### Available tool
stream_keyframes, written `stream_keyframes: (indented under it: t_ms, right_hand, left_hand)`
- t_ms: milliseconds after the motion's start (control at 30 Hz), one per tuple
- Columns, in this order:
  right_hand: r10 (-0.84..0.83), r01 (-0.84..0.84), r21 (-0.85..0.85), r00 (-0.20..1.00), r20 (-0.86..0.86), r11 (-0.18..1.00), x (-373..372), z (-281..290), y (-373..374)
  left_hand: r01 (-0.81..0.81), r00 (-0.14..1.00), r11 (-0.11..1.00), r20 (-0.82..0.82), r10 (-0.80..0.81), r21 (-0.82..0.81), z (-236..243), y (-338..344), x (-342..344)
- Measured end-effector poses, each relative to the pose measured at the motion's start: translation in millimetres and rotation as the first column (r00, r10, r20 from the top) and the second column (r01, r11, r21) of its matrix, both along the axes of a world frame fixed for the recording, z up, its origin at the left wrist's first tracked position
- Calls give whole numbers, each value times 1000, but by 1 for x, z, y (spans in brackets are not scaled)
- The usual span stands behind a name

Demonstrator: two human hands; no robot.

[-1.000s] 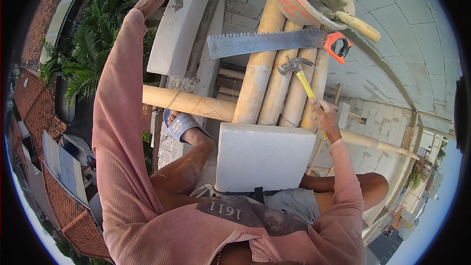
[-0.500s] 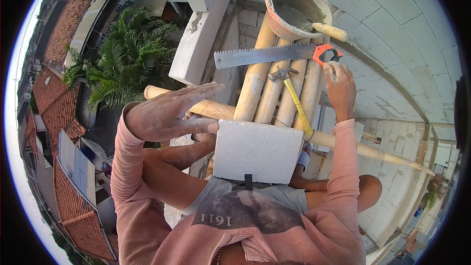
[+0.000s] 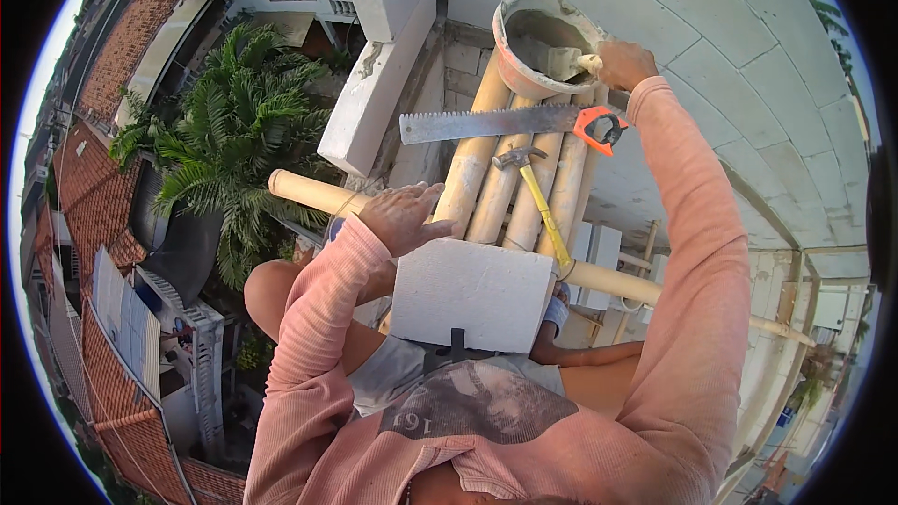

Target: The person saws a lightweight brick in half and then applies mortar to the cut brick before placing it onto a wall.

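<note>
My right hand (image 3: 625,65) is closed around the wooden handle of a trowel (image 3: 565,64), whose pale blade rests in the bucket (image 3: 519,65) of grey mortar (image 3: 543,30). Fingers apart and holding nothing, my left hand (image 3: 404,217) hovers at the upper left corner of a white lightweight block (image 3: 470,292) on my lap. Across the bamboo poles (image 3: 475,164) lies a handsaw (image 3: 486,123) with an orange handle, just below the bucket. A claw hammer (image 3: 535,189) with a yellow handle lies on the poles between saw and block.
A horizontal bamboo pole (image 3: 313,192) crosses under the others. A block wall (image 3: 739,65) curves along the right, and a low wall of white blocks (image 3: 379,84) stands left of the poles. Far below on the left are a palm (image 3: 238,122) and tiled roofs (image 3: 140,393).
My right hand has gone from beside the saw handle up to the trowel and gripped it. My left hand has moved right and lower, closer to the block's corner. The view has shifted slightly.
</note>
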State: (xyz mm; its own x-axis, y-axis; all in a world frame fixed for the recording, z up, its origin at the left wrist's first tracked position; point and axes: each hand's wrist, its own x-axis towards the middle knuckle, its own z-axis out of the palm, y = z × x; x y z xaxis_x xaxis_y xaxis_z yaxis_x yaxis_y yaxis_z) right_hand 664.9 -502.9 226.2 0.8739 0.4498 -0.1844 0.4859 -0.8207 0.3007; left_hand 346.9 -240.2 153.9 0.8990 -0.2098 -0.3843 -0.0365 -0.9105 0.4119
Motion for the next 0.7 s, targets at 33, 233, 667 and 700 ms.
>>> stream_keyframes:
  t_ms: [33, 233, 667, 700]
  right_hand:
    - [-12, 12, -12, 1000, 1, 1000, -4, 2, -8]
    - [157, -107, -157, 922, 353, 982, -55, -22, -77]
    - [170, -183, 11, 928, 331, 983, -185, -27, -108]
    - [171, -185, 10, 928, 329, 983, -190, -23, -109]
  left_hand:
    - [12, 1000, 1000, 1, -12, -12, 0, -5, 4]
    - [-409, 912, 503, -318, 261, -761, 7, -53, 95]
    - [-743, 529, -473, -848, 18, -474, -38, -123, 268]
    - [-761, 539, -448, -842, -36, -468, -41, -119, 270]
